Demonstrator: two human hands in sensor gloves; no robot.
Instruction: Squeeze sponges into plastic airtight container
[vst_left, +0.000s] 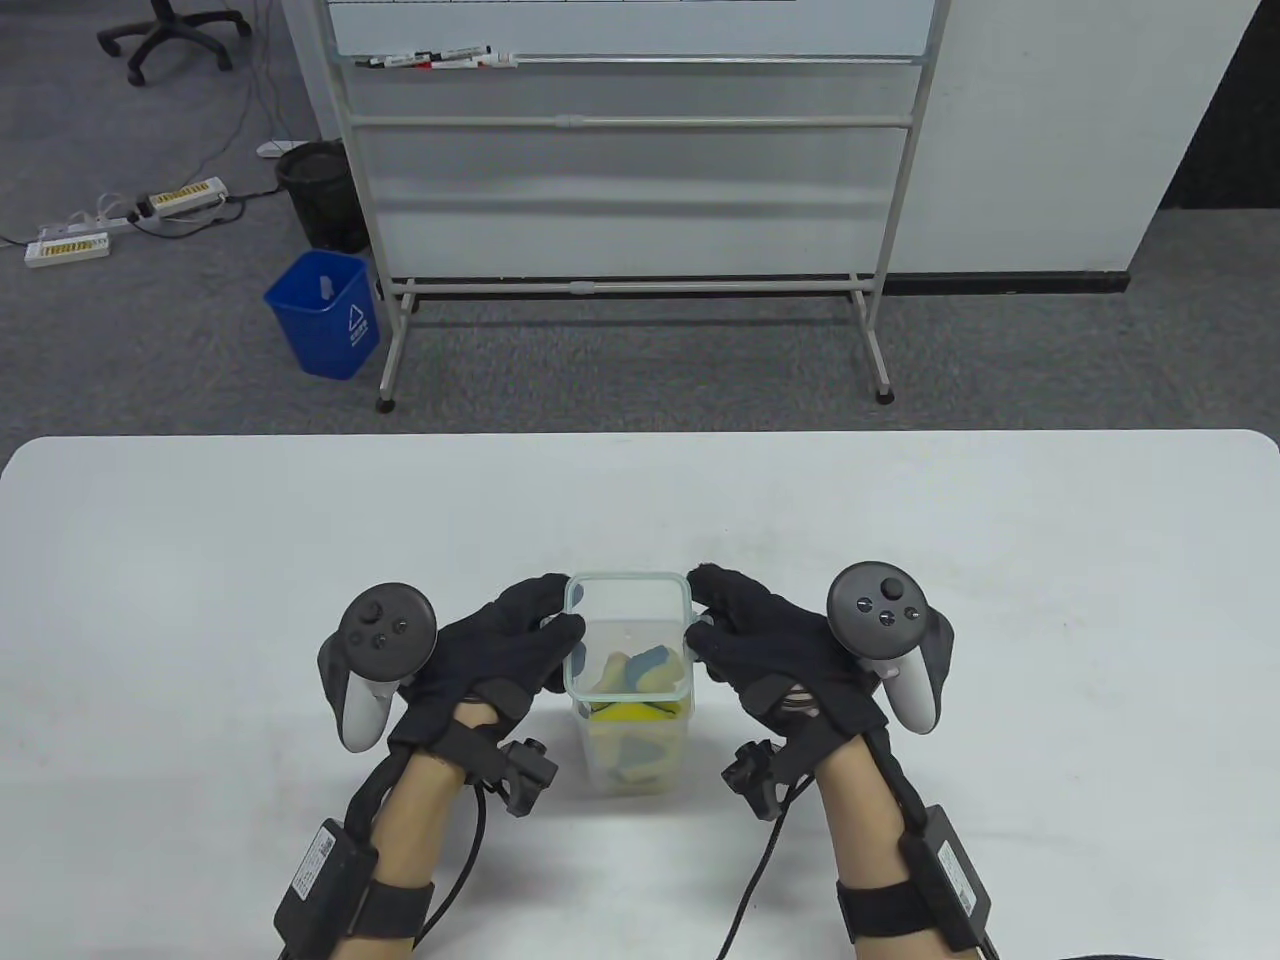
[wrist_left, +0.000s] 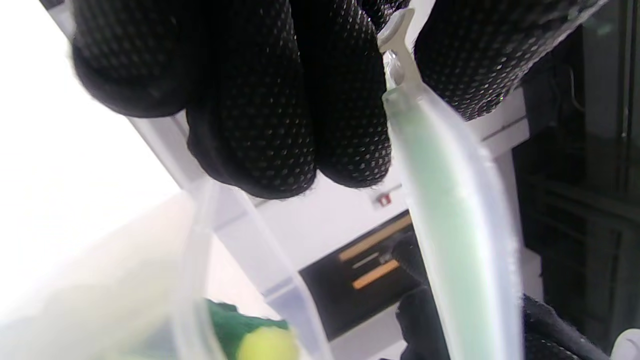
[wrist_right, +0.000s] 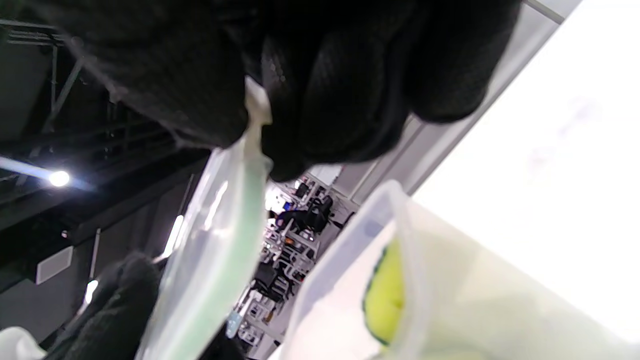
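Clear plastic container (vst_left: 630, 745) stands upright on the white worktop (vst_left: 200, 560), near the front edge, between both hands; sponges (vst_left: 640, 680) inside it, yellow, blue and green, piled loosely; yellow-green sponge also seen through the wall in the right wrist view (wrist_right: 382, 295); same in the left wrist view, bottom, blurred (wrist_left: 250, 337).

Lid (vst_left: 628, 632), clear with a pale green seal, held over the container mouth; wrist views show it apart from the container rim, a gap between the two; lid edge-on in the left wrist view (wrist_left: 450, 225) and in the right wrist view (wrist_right: 210, 260); container rim below it (wrist_right: 395, 200).

Left hand (vst_left: 500, 650) at the lid's left side, fingers curled and pinching the lid edge; fingertips (wrist_left: 280, 100) on one side of the lid tab, thumb on the other; right hand (vst_left: 770, 645) at the lid's right side, same pinch on the lid edge; fingers (wrist_right: 350, 100) clamped on the tab; tracker on the back of each hand, left (vst_left: 375, 650), right (vst_left: 890, 640).

Behind the worktop: whiteboard stand (vst_left: 630, 200) with markers on its tray; blue bin (vst_left: 325, 312) and black bin (vst_left: 320, 195) on the grey floor; power strips (vst_left: 120, 222) at left; office chair base (vst_left: 170, 35) top left.
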